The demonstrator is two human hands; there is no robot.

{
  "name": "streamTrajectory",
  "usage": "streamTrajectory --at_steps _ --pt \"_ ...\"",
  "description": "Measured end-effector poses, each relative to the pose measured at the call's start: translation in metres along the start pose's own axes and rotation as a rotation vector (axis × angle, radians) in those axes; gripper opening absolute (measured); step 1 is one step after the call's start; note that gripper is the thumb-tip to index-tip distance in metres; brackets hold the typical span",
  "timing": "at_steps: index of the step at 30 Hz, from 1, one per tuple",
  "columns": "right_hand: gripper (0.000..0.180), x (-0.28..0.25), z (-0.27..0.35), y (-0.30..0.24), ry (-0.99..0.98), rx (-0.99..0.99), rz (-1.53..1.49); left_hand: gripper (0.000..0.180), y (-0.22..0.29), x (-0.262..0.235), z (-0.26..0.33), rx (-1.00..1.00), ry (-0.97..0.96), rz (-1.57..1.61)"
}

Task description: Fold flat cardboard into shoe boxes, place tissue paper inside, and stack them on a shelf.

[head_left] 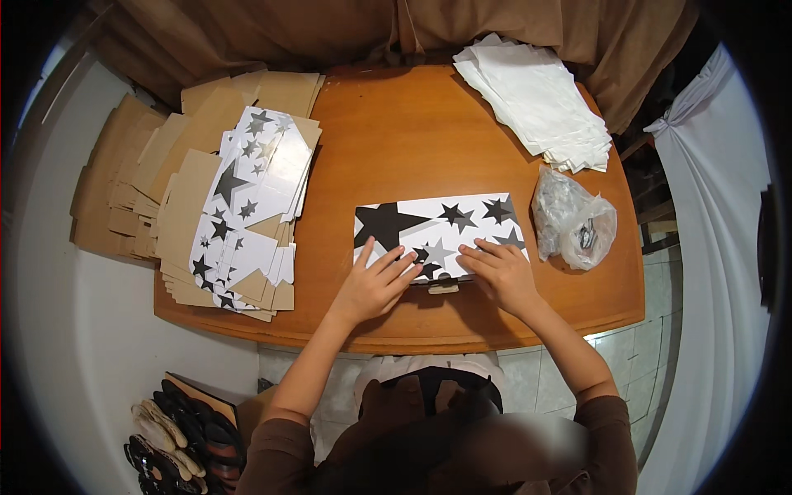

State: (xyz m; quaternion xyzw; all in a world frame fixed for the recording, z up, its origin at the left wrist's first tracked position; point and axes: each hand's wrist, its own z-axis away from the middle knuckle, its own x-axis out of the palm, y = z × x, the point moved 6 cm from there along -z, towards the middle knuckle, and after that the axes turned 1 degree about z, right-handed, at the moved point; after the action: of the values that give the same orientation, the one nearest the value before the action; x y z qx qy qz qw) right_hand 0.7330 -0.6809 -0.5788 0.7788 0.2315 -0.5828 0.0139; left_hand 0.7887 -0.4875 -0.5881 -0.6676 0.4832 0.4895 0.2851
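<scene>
A white cardboard box (437, 216) printed with black and grey stars lies lid-up on the wooden table in front of me. Along its near side a small brown cardboard tab (443, 289) sticks out. My left hand (375, 280) rests on the near left part of the lid, its fingers spread. On the near right part lies my right hand (499, 276), fingers stretched out over the top. Neither hand grips anything. Both palms cover parts of the box's near edge.
Flat star-printed cardboard sheets (239, 194) and brown cardboard (124, 181) are stacked at the left. White paper sheets (536, 95) lie at the far right, with a clear plastic bag (569, 219) of small dark things nearer. Shoes (186, 437) stand on the floor, lower left.
</scene>
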Motion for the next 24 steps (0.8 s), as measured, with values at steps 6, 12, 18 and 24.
streamTrajectory --at_steps 6,12,18,24 --pt "0.039 -0.002 0.000 -0.003 -0.058 -0.040 -0.091 0.043 -0.003 0.013 0.009 0.003 -0.035 0.122" --pt "0.036 0.003 0.000 0.001 -0.071 -0.034 -0.106 0.036 -0.005 0.012 0.009 -0.028 0.000 0.222" --pt "0.032 0.006 0.004 -0.001 -0.063 -0.002 -0.061 0.033 -0.006 0.010 0.007 -0.040 0.032 0.250" --pt "0.033 0.012 0.011 -0.005 -0.063 0.005 -0.079 0.033 -0.007 0.013 0.012 -0.067 0.039 0.281"
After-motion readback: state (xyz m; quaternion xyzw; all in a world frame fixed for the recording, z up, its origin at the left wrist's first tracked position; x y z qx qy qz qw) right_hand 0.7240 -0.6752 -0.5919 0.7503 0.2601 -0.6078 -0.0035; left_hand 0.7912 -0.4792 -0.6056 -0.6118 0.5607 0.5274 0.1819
